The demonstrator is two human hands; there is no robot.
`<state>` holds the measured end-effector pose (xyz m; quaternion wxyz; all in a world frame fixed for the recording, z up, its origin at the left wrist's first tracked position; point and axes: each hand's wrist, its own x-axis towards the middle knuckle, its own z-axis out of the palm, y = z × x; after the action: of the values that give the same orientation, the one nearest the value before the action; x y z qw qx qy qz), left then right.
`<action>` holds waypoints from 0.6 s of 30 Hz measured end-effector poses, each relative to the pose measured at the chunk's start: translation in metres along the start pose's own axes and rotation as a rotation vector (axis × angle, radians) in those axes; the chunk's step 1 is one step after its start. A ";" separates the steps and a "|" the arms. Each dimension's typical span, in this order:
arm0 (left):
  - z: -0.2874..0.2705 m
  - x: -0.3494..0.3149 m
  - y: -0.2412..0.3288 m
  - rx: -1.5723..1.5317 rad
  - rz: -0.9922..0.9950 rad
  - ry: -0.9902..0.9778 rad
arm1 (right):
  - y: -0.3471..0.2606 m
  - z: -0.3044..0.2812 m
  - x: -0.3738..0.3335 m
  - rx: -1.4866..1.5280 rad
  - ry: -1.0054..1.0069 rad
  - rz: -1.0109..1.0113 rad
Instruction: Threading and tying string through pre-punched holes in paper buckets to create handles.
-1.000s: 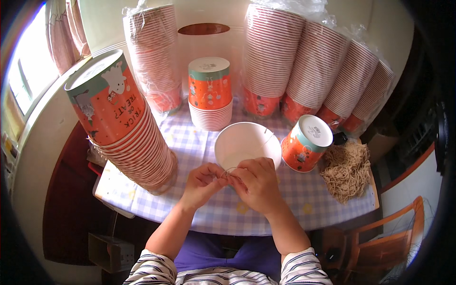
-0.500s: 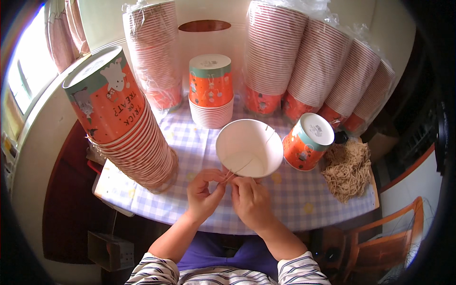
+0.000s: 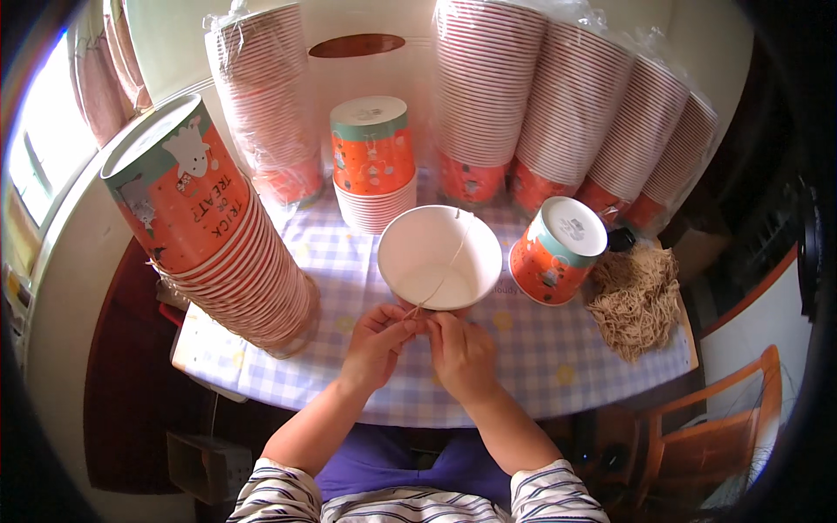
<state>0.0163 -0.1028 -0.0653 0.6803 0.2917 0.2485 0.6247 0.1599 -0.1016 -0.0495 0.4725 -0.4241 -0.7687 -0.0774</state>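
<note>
A paper bucket (image 3: 397,253) with a white inside stands mouth up in front of me. Thin tan string (image 3: 455,253) runs from its far rim across the opening to the near rim. At that near rim my left hand (image 3: 377,344) pinches the string between thumb and fingers. Right beside it my right hand (image 3: 462,353) is closed, its fingertips on the string too, close to the left fingertips. The bucket's near outer wall is mostly hidden by my hands.
At the left leans a tall stack of orange buckets (image 3: 209,218). A shorter upside-down stack (image 3: 373,166) stands behind the white-lined one. To the right are one upturned bucket (image 3: 549,266) and a tangled pile of tan strings (image 3: 641,305). Plastic-wrapped stacks (image 3: 488,96) line the back of the checked tablecloth (image 3: 523,366).
The string now lies straighter across the bucket's mouth, down to my fingers. Both hands stay together at the near rim. The whole view has shifted slightly.
</note>
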 end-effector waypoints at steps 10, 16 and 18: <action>-0.009 0.003 -0.006 0.027 0.092 0.021 | 0.009 0.014 0.000 0.290 -0.006 0.120; -0.008 0.001 -0.012 0.162 0.228 0.120 | 0.008 0.017 -0.001 0.288 -0.009 0.101; -0.007 0.000 -0.013 0.179 0.262 0.137 | 0.007 0.016 0.000 0.287 -0.005 0.111</action>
<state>0.0210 -0.1030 -0.0793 0.5457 0.3377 0.3089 0.7020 0.1544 -0.0884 -0.0607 0.5301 -0.3943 -0.7482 0.0607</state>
